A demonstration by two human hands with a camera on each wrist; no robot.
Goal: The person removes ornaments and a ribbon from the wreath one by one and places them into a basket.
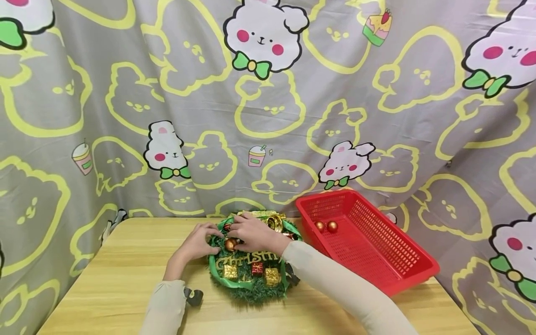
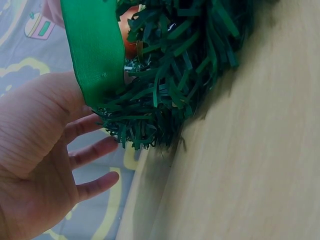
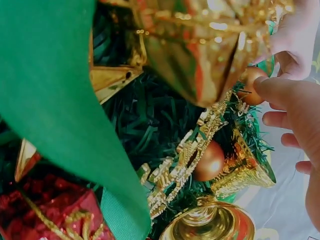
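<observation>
A green tinsel Christmas wreath (image 1: 255, 293) lies on the table, trimmed with green ribbon (image 2: 97, 47), gold lettering (image 1: 247, 258), gift-box ornaments (image 1: 230, 271) and gold bells (image 3: 212, 222). My right hand (image 1: 257, 235) reaches over its upper part and holds a copper bauble (image 3: 254, 86) at the rim, the thumb against it. A second copper bauble (image 3: 208, 161) sits beside the lettering. At the wreath's left edge is my left hand (image 1: 198, 242). Its fingers (image 2: 95, 150) are spread and fairly straight beside the tinsel; the thumb side is partly hidden by ribbon.
A red plastic basket (image 1: 377, 218) stands to the right of the wreath, with two copper baubles (image 1: 325, 226) in its far left corner. Behind the wooden table (image 1: 104, 279) hangs a grey cartoon-print curtain (image 1: 268, 93). A dark band (image 1: 194, 297) shows at the left wrist.
</observation>
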